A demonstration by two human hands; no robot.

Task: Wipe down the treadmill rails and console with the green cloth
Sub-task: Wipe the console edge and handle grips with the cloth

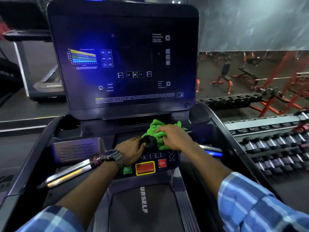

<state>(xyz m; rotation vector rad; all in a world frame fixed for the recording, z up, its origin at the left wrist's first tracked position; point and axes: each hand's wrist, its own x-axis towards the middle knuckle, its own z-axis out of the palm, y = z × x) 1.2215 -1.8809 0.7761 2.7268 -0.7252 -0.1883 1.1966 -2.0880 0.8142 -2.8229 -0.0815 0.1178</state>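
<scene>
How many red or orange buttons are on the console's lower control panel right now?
2: the large yellow-framed orange button at the panel's centre, and the smaller red button just to its right. The left hand covers the panel's left part, so more may be hidden.

Your treadmill console (93, 131) is carrying the bunched green cloth (156, 127) at its centre; the red button (145, 167) is sitting at six o'clock from it.
</scene>
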